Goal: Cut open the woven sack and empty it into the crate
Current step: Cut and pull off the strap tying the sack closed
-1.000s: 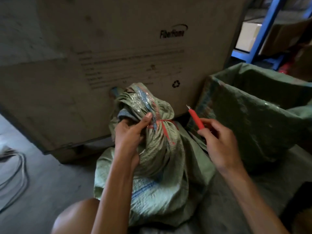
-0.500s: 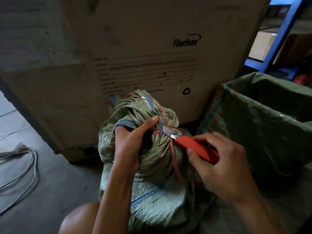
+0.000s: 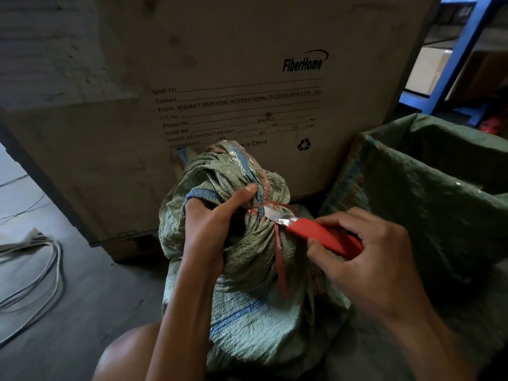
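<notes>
Sack: the green woven sack [image 3: 247, 312] stands on the floor right in front of you, its tied neck leaning against the big cardboard box [image 3: 220, 78] behind it.
Tie: a red string [image 3: 277, 243] is wound around the sack's bunched neck, with a loose end hanging down the sack's front.
Left hand: your left hand [image 3: 211, 224] is closed around the neck of the sack, thumb pressed on the fabric just above the string.
Right hand: your right hand [image 3: 371, 270] is closed on the red utility knife [image 3: 324, 237], to the right of the sack's neck.
Blade: the knife's blade touches the string where it is wound on the neck.
Lined container: an open container lined with green woven cloth [image 3: 428, 188] sits just right of the sack.
Cables: grey cables [image 3: 35, 270] lie coiled on the floor, well left of the sack.
Rack: a blue metal rack [image 3: 453, 64] stands beyond the lined container, far right of the sack.
</notes>
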A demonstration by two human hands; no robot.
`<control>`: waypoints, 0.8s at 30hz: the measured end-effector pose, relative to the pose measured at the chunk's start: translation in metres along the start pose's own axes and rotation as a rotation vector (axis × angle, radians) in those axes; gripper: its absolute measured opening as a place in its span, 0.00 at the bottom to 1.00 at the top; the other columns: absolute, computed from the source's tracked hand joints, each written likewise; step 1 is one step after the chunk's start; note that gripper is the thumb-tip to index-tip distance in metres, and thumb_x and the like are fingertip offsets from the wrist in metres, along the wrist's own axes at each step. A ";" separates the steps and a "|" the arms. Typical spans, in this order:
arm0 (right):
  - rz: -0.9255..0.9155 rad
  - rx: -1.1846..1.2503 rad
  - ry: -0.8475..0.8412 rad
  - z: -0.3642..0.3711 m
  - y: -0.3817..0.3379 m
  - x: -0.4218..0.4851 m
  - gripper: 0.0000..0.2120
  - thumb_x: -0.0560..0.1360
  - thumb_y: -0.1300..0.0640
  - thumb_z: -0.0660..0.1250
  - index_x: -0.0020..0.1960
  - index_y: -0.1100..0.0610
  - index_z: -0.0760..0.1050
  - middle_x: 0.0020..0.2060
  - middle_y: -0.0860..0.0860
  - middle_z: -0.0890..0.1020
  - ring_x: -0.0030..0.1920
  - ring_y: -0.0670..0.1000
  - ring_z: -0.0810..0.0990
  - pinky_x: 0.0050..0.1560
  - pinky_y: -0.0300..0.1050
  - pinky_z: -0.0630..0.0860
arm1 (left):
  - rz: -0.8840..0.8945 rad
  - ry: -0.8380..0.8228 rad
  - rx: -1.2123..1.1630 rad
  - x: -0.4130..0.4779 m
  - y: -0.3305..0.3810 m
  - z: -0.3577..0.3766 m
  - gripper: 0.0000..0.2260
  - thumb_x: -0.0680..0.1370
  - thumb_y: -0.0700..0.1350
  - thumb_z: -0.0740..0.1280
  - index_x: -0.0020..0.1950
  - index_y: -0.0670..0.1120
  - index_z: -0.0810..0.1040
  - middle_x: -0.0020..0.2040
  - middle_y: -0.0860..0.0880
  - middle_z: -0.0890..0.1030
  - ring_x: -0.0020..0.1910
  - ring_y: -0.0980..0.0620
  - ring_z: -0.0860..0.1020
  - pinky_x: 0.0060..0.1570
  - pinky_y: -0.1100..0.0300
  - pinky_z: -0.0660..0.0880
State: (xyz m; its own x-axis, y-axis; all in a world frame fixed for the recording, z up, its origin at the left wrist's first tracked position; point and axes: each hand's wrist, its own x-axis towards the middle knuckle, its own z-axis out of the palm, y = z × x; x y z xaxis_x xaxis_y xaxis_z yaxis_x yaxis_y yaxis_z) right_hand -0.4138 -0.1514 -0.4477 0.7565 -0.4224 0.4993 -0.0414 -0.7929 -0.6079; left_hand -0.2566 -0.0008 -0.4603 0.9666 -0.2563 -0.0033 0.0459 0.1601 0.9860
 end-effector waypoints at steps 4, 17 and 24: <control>-0.014 0.005 0.010 0.001 -0.002 0.000 0.15 0.67 0.40 0.70 0.49 0.46 0.84 0.39 0.41 0.81 0.39 0.42 0.80 0.36 0.44 0.79 | 0.034 -0.021 0.013 0.000 0.001 0.000 0.20 0.63 0.53 0.83 0.44 0.39 0.86 0.42 0.35 0.87 0.37 0.38 0.86 0.40 0.48 0.81; -0.075 -0.089 0.105 0.010 0.001 -0.003 0.16 0.68 0.43 0.72 0.51 0.52 0.82 0.44 0.46 0.79 0.46 0.47 0.78 0.41 0.45 0.78 | -0.028 0.005 -0.087 0.000 0.002 0.005 0.28 0.61 0.54 0.83 0.44 0.31 0.81 0.41 0.37 0.80 0.35 0.39 0.77 0.40 0.46 0.76; -0.127 -0.107 0.153 0.013 0.003 -0.004 0.15 0.67 0.47 0.74 0.48 0.55 0.84 0.42 0.49 0.80 0.43 0.50 0.78 0.41 0.47 0.76 | -0.083 -0.021 -0.184 0.000 0.003 0.005 0.35 0.59 0.52 0.84 0.52 0.27 0.78 0.49 0.39 0.79 0.45 0.39 0.77 0.45 0.44 0.75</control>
State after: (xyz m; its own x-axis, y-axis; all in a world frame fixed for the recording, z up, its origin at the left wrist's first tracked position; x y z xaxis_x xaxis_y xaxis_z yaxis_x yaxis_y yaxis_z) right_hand -0.4083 -0.1465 -0.4591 0.6523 -0.3712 0.6608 -0.0272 -0.8827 -0.4691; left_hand -0.2578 -0.0048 -0.4562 0.9522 -0.2953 -0.0777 0.1721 0.3086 0.9355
